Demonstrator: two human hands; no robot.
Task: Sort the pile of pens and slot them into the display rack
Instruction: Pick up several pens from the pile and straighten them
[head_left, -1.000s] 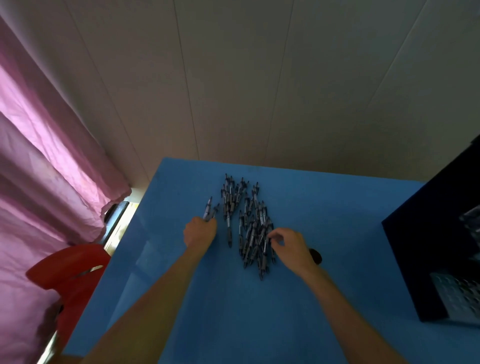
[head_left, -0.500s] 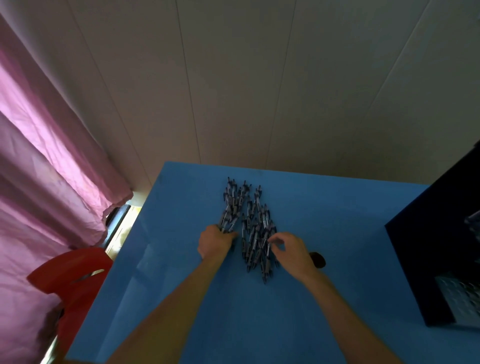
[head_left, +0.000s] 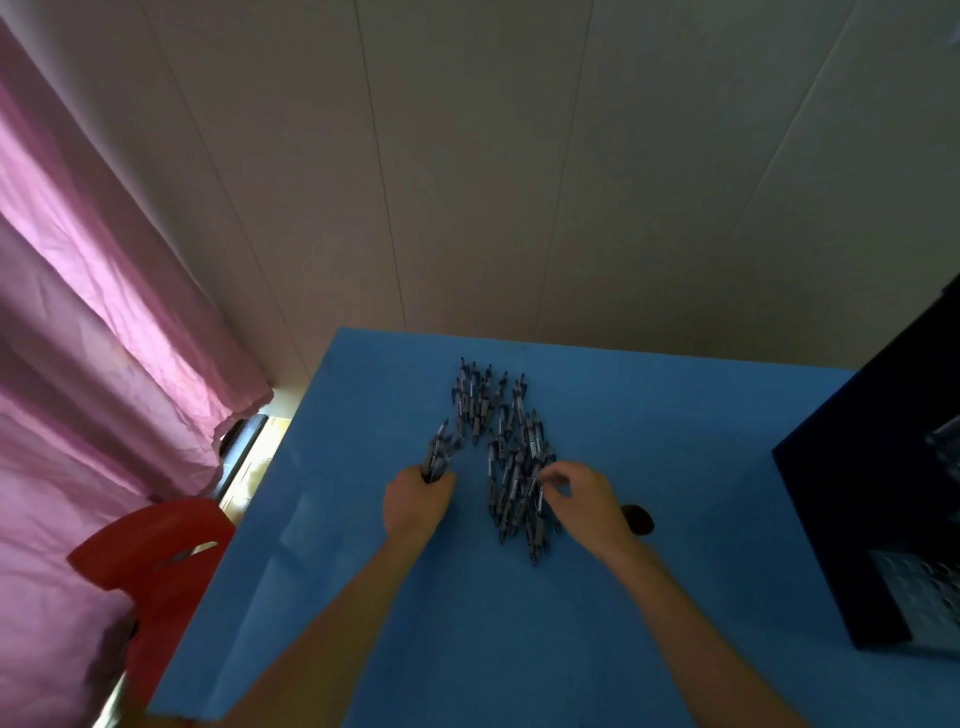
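Observation:
A pile of dark pens (head_left: 511, 457) lies spread on the blue table (head_left: 675, 467), toward its far middle. My left hand (head_left: 418, 501) sits just left of the pile, closed around a small bunch of pens (head_left: 440, 456) that fan out past its fingers. My right hand (head_left: 582, 499) rests on the pile's near right part, thumb and forefinger pinched at a pen there. The dark display rack (head_left: 878, 519) stands at the right edge, its perforated face partly cut off by the frame.
A small dark round object (head_left: 638, 519) lies on the table behind my right wrist. A pink curtain (head_left: 88, 322) hangs at the left, with a red chair (head_left: 156, 566) beside the table's left edge. A panelled wall rises behind the table.
My left hand went right into the pile's left side, then drew back a little left with the bunch. My right hand stayed on the pile, its fingers closing at a pen.

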